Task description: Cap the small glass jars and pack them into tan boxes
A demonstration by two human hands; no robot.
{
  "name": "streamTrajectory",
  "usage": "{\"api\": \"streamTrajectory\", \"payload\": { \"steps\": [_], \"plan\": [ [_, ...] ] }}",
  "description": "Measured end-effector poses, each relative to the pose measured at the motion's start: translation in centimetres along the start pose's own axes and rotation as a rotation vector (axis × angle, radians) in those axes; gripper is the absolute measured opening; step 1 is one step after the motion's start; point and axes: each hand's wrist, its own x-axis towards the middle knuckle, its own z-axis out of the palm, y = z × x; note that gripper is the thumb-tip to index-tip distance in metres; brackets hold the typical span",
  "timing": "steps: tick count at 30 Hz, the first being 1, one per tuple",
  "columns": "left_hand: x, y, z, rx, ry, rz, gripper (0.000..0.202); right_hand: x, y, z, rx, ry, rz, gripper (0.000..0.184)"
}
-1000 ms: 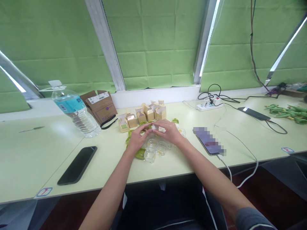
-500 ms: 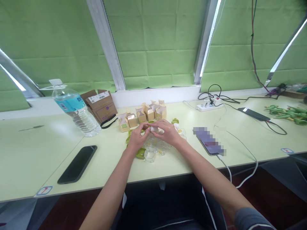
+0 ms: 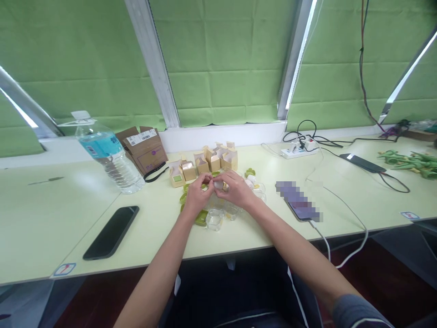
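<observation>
My left hand (image 3: 196,195) and my right hand (image 3: 235,189) meet over the middle of the table, fingers pinched together on a small white item (image 3: 218,184) held between them. Below the hands lie several small clear plastic cups (image 3: 214,219) and green lids (image 3: 200,218). Just behind stands a cluster of small tan cardboard boxes (image 3: 205,165) with open flaps.
A water bottle (image 3: 105,155) and a brown carton (image 3: 143,148) stand at the back left. A black phone (image 3: 111,232) lies at the left, a charging phone (image 3: 298,205) at the right. A power strip (image 3: 297,149), cables, another phone (image 3: 362,162) and green plastic parts (image 3: 409,160) lie far right.
Both hands drew closer together and rose slightly; the fingers went from spread over the cups to pinching the small white item.
</observation>
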Motion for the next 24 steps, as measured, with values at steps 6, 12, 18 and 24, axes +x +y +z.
{"api": "streamTrajectory", "payload": {
  "steps": [6, 12, 18, 24],
  "plan": [
    [0.0, 0.1, 0.2, 0.006, -0.001, -0.016, 0.011, 0.2, -0.2, 0.1, -0.037, 0.022, 0.017, 0.018],
    [0.0, -0.6, 0.3, -0.099, -0.011, -0.04, 0.016, 0.1, 0.4, 0.3, -0.004, -0.013, 0.002, 0.015],
    [0.4, -1.2, 0.4, -0.23, -0.007, -0.075, 0.026, -0.1, 0.9, 0.0, 0.051, 0.021, 0.024, 0.018],
    [0.2, -1.5, 0.3, -0.27, -0.063, -0.04, 0.033, -0.3, 1.2, -0.6, 0.041, 0.081, 0.132, 0.026]
  ]
}}
